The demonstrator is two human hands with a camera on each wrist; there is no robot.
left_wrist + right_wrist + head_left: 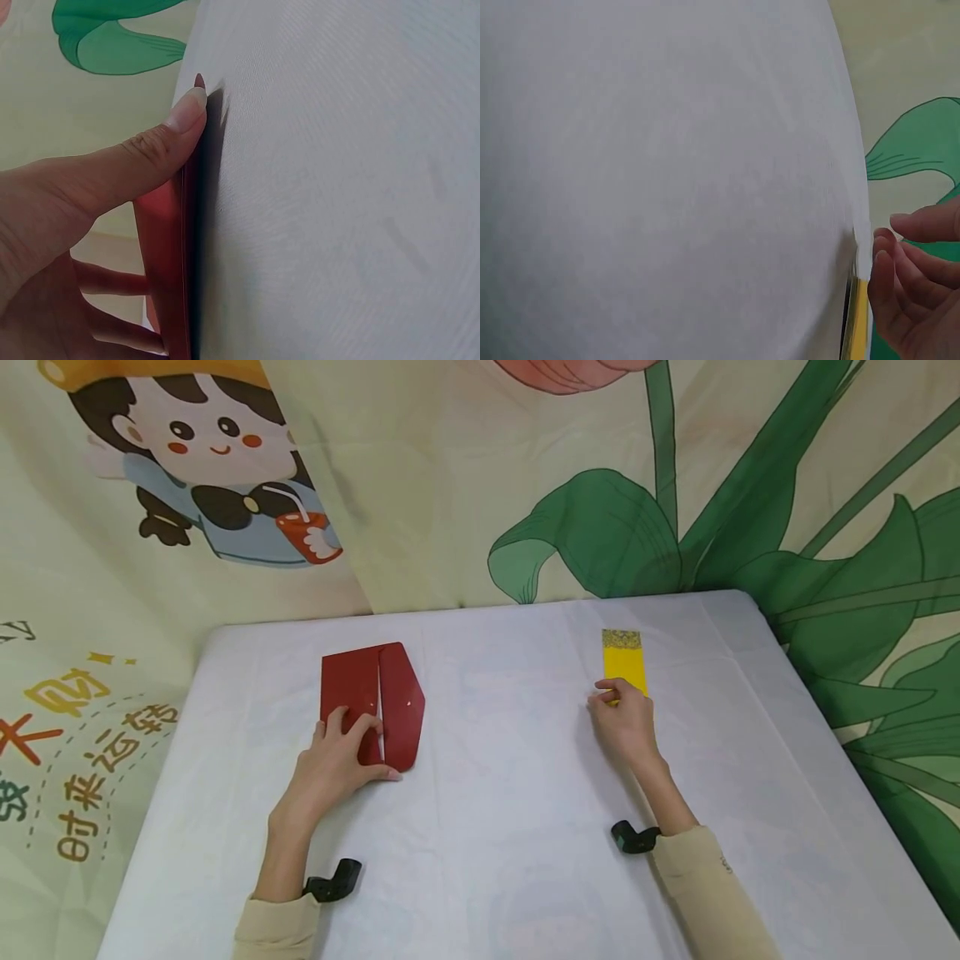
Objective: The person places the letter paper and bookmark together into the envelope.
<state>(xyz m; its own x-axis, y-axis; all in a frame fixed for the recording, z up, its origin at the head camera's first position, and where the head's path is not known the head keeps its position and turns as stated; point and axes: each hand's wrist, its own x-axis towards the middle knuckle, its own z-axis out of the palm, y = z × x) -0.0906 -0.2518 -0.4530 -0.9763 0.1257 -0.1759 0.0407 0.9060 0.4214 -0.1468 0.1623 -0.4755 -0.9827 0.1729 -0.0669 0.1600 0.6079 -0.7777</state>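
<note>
Bent fingers and the thumb of the left hand [330, 772] touch the red envelope [367, 693], but I cannot tell if they pinch it or just rest on it. That envelope sits left of the middle, with a thin white gap running down it. Over at right of the middle, the right hand [628, 722] is loose, its fingers softly bent. It is over the bottom end of a yellow card [622, 664]; the right wrist view shows the card beside the fingers, not between them. Shiny gold covers the card's top end. Both things are on a white table [487, 827]. Tan sleeves [277, 927] come in from the bottom. Behind, a cartoon figure [232, 452] is at the upper left, and big green leaves [615, 531] fill the upper right.
</note>
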